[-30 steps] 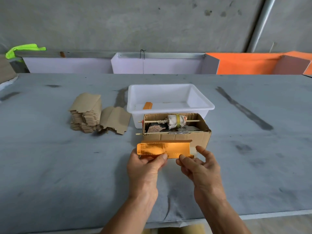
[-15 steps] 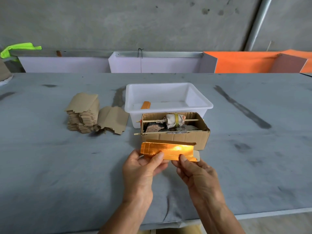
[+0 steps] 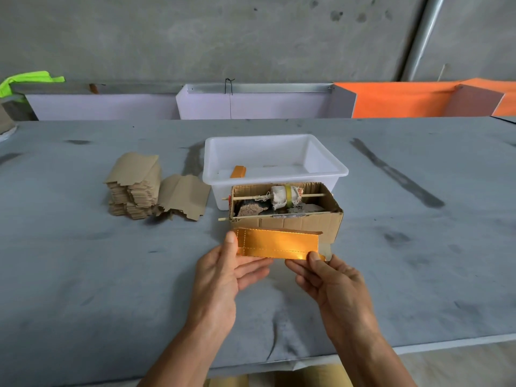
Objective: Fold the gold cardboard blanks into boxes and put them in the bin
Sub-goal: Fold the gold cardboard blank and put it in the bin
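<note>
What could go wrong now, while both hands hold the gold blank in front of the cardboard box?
The left hand and right hand pinch only the ends of the shiny gold cardboard blank, so it may slip or crease off its dotted lines. It hangs near the open brown cardboard box; a flap could catch it.

Both hands (image 3: pixel 223 272) (image 3: pixel 332 286) hold gold blank (image 3: pixel 276 244) — apparently part-folded.

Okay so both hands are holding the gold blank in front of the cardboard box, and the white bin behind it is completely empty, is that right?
Not quite. The head view shows the white bin is not empty: one small orange-gold box already lies in it. The rest stands: the left hand and right hand hold the gold blank in front of the cardboard box.
</note>
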